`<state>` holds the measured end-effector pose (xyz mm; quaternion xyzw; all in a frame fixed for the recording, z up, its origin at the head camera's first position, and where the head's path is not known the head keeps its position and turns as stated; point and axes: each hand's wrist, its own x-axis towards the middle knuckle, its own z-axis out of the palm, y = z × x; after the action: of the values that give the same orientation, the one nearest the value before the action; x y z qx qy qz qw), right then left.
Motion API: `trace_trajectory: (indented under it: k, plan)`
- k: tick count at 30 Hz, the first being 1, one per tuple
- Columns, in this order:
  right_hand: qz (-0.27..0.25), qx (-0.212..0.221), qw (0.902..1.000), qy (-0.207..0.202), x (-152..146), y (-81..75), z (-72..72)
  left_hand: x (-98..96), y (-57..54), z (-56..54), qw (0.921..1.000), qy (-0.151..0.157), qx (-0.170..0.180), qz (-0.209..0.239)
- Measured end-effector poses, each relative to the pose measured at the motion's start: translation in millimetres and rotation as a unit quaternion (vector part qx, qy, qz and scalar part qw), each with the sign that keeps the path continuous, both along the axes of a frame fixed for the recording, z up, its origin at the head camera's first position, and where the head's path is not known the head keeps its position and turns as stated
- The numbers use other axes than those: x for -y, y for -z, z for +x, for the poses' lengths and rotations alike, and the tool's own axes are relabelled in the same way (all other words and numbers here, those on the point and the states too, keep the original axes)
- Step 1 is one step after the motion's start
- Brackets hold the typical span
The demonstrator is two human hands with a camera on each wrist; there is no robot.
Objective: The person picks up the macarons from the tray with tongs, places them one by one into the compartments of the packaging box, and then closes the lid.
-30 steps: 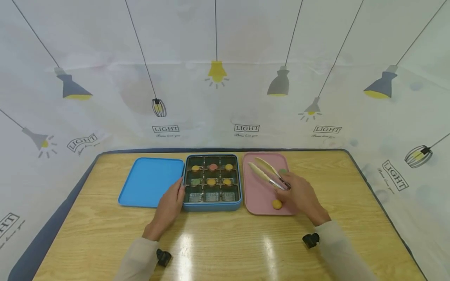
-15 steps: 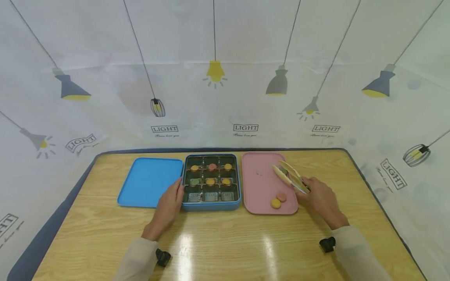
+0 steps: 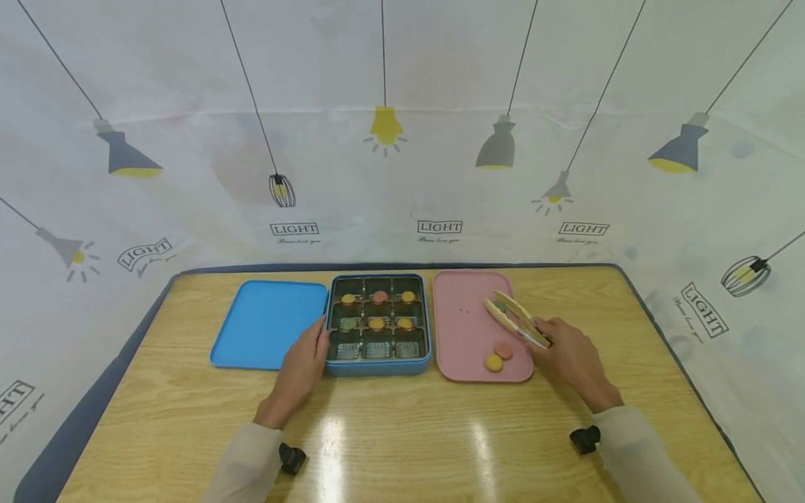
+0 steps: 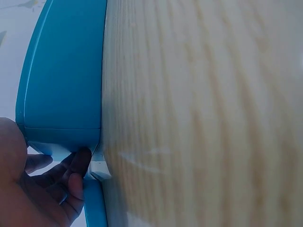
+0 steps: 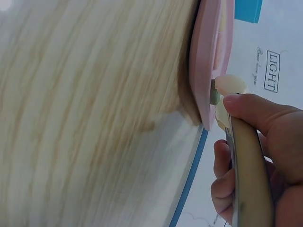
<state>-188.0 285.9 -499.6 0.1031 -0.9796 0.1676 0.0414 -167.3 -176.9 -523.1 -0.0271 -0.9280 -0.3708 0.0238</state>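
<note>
In the head view my right hand (image 3: 575, 360) grips a pair of tongs (image 3: 516, 323) over the right side of the pink tray (image 3: 455, 342). A green macaron (image 3: 500, 306) lies between the tong tips; the right wrist view shows the green macaron (image 5: 215, 93) at the tips, by the tray's rim. Nearer me on the tray sit a pink macaron (image 3: 503, 350) and a yellow macaron (image 3: 493, 362). My left hand (image 3: 302, 370) rests its fingers against the left side of the blue box (image 3: 380, 368). Its fingertips touch the box wall in the left wrist view.
The blue box holds a clear divided insert (image 3: 377, 349); macarons sit in the back and middle rows, and the front compartments show bare plastic. A flat blue lid (image 3: 270, 325) lies left of the box. The wooden table (image 3: 402, 433) meets a printed cloth (image 3: 352, 244) behind.
My right hand has moved right with the tongs, uncovering the pink macaron, and the tong tips have come around the green macaron. My left hand stays against the box.
</note>
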Motion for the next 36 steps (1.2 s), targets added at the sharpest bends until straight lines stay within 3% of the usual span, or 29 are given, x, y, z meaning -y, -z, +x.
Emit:
trace_trajectory:
  k: [16, 22, 28, 36]
  plan:
    - [-0.091, 0.014, 0.9935, -0.067, 57, -17.1, 14.9, 1.1, 0.4, -0.1, 1.0, 0.004, 0.007, 0.002]
    - [-0.091, -0.005, 0.9892, -0.115, 74, -21.0, 20.2, 0.9, 0.7, -0.4, 0.9998, -0.001, 0.017, -0.002]
    - [-0.107, -0.027, 0.9864, -0.122, 79, -26.9, 27.0, -0.2, 0.0, -0.1, 0.9997, -0.001, 0.023, 0.001]
    - [-0.113, 0.014, 0.9827, -0.146, 96, -34.5, 33.9, 0.3, -1.8, 0.5, 0.9999, 0.002, 0.014, 0.002]
